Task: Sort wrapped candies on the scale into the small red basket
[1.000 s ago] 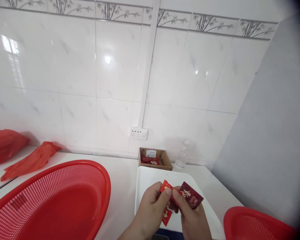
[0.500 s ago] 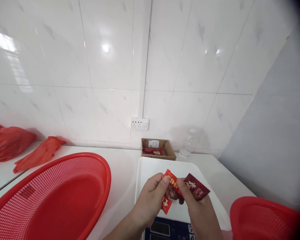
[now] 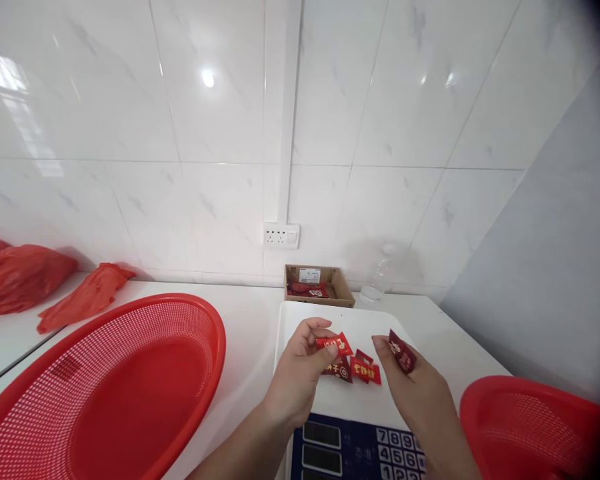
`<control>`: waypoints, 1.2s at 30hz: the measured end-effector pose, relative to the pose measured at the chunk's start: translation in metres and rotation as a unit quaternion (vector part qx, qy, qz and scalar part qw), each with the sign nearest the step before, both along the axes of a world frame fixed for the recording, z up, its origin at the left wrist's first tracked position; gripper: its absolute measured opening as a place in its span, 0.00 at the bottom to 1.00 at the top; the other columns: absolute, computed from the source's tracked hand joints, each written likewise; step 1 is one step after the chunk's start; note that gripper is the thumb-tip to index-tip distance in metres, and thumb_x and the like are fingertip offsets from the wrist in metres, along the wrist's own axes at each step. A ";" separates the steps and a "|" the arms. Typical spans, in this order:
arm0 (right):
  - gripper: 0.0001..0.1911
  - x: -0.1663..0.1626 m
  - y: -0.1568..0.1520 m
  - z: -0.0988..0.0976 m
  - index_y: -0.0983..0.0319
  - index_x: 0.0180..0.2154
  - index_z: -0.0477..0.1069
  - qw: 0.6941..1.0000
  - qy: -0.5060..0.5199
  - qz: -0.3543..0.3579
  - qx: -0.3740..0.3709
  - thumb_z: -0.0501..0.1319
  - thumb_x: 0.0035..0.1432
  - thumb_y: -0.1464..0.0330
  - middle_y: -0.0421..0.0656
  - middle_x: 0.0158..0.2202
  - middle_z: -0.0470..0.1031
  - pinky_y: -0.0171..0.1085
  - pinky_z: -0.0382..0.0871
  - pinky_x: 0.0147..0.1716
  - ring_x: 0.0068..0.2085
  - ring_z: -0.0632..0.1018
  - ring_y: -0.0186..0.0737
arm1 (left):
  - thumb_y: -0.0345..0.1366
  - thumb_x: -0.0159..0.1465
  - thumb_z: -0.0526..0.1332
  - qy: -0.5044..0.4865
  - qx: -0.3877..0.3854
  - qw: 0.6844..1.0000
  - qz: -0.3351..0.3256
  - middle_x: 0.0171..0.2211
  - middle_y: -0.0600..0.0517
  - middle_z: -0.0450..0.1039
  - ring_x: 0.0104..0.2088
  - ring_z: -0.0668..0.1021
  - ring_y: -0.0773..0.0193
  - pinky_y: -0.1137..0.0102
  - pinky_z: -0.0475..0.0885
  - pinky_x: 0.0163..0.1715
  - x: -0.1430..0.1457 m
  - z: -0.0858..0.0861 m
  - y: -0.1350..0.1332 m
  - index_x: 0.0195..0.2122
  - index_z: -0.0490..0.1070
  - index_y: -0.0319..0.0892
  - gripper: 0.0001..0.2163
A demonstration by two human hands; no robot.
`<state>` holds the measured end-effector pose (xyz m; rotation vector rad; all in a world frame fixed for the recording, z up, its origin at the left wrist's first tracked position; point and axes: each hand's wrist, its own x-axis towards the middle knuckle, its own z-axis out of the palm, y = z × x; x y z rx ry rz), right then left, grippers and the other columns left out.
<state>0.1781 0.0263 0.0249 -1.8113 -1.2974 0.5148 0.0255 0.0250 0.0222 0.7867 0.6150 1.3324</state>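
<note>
My left hand [image 3: 300, 370] pinches a small bright red snack packet [image 3: 336, 344] with yellow lettering between thumb and fingers. A dark maroon snack packet [image 3: 403, 352] with pale lettering sticks out of my right hand [image 3: 415, 387], held at the base of the thumb. Both hands hover above the white top of a digital scale [image 3: 340, 400]. Between them, a brown-red packet [image 3: 341, 371] and another red packet [image 3: 366, 371] lie on the scale, with a darker bit of wrapper behind. My left fingers partly cover the brown-red one.
A large red plastic basket [image 3: 211, 407] stands to the left, and another red basket [image 3: 525, 390] to the right. Behind the scale are a cardboard box [image 3: 344, 287] with red packets and a clear bottle [image 3: 377, 277]. Red plastic bags [image 3: 25, 277] lie at the far left.
My hands have moved apart. Packets that were bunched between my fingers now lie on the scale. Each hand still has one packet, and the view has tilted slightly downward.
</note>
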 end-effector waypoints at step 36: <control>0.14 -0.015 -0.011 0.009 0.60 0.25 0.72 0.995 0.085 0.040 0.045 0.60 0.45 0.56 0.38 0.19 0.73 0.37 0.63 0.26 0.25 0.72 0.41 | 0.28 0.54 0.59 0.234 0.085 0.967 0.049 0.27 0.54 0.65 0.29 0.70 0.67 0.72 0.66 0.30 0.002 -0.013 0.004 0.39 0.67 0.42 0.10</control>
